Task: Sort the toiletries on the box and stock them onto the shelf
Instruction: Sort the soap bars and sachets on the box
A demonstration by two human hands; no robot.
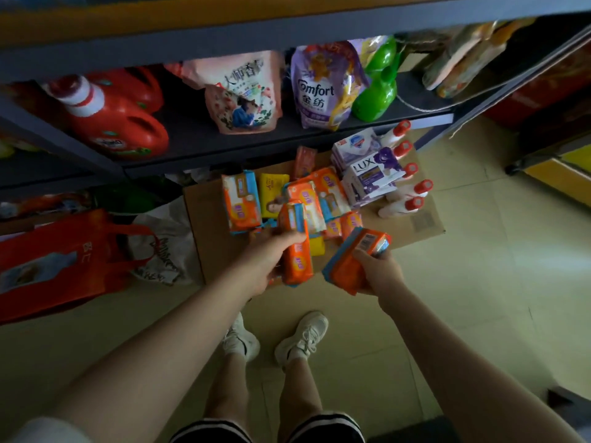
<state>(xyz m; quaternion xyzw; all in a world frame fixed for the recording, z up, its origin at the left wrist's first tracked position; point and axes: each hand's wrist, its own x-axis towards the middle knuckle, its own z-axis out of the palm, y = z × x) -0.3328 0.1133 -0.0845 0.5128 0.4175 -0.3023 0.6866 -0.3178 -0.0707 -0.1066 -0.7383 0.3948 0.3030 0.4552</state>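
A flat cardboard box (419,220) lies on the floor under the shelf (198,135). On it sit several orange soap packs (241,203), a yellow pack (271,195), purple-and-white Lux soap boxes (367,174) and white bottles with red caps (403,204). My left hand (265,260) grips one orange pack (295,254) upright above the box's near edge. My right hand (375,271) holds a stack of orange packs (351,257) just right of it.
The shelf board holds red detergent jugs (118,123), a pink refill pouch (243,91), a purple Comfort pouch (316,87) and a green bottle (377,81). A red tote bag (60,263) and a white plastic bag (163,247) sit on the floor left of the box. My feet (275,340) stand on pale tiles.
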